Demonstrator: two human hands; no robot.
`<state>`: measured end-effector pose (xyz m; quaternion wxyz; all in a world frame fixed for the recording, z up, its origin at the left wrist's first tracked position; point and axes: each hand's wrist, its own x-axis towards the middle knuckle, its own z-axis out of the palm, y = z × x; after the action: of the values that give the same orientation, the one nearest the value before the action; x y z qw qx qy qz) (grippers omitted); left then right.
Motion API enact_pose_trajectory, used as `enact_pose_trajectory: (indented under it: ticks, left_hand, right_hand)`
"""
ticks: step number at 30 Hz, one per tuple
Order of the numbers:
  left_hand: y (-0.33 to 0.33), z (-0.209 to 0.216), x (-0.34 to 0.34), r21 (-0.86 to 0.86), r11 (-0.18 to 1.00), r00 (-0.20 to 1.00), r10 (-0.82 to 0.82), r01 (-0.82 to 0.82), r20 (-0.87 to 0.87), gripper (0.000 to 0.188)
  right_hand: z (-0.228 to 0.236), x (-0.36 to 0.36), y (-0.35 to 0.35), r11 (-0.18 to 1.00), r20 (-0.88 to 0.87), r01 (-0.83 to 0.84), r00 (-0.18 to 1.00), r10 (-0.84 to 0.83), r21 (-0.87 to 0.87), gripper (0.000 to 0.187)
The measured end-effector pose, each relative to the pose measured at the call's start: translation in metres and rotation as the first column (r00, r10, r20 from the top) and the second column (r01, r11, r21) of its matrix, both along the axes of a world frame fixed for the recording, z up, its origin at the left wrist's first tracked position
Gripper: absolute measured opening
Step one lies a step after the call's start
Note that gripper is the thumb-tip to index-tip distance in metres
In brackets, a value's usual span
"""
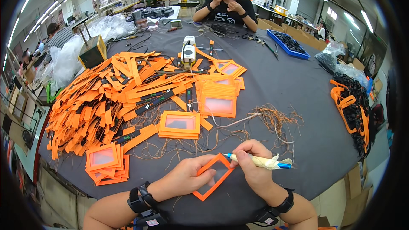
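My left hand (191,174) is closed on an orange-edged frame (205,195) with a clear window, the thumb lying across the window. In my right hand (256,171) is a blue pen-shaped tool (266,162) wrapped in cream tape. Its thin tip points left, close to the frame's upper corner; I cannot tell if it touches. The right fingers are also next to the frame's right corner. Just beyond my hands lies a stack of similar orange frames (179,135). More frames are stacked behind it (218,105), and another loose pile (106,179) sits at the left.
A large heap of orange strips (98,98) covers the table's left side. Thread scraps (277,121) and a pale cord lie beyond my right hand. A white power socket (188,51) stands mid-table. Across sits a person (230,8), beside a blue tray (287,43) of black pieces.
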<state>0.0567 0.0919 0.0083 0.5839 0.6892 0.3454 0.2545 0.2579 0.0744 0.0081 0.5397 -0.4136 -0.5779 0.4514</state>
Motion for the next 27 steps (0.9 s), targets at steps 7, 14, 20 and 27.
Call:
enact_pose_trajectory:
  ticks: [7,14,20,27]
  left_hand:
    - [-0.0021,-0.003,0.0022,0.034,0.999,0.999,0.036,-0.035,-0.028,0.033]
    - [-0.0029,-0.0038,0.0029,0.044,0.998,0.999,0.046,-0.045,-0.018,0.033]
    - [-0.0023,-0.0007,0.0027,0.035,0.999,0.999,0.038,-0.037,-0.037,0.033]
    - [-0.0017,-0.0041,0.0023,0.044,0.998,0.999,0.039,-0.037,-0.026,0.033]
  right_hand:
    - [0.001,-0.0017,-0.0005,0.999,-0.003,0.042,0.999,-0.041,0.019,0.011]
    - [0.0011,-0.0018,-0.0002,0.998,0.029,0.057,0.998,-0.057,0.023,0.01]
    - [-0.0003,-0.0012,0.0002,0.997,0.076,0.077,0.994,-0.079,0.031,0.01]
    - [-0.0012,-0.0007,0.0005,0.996,0.107,0.073,0.991,-0.077,0.042,0.01]
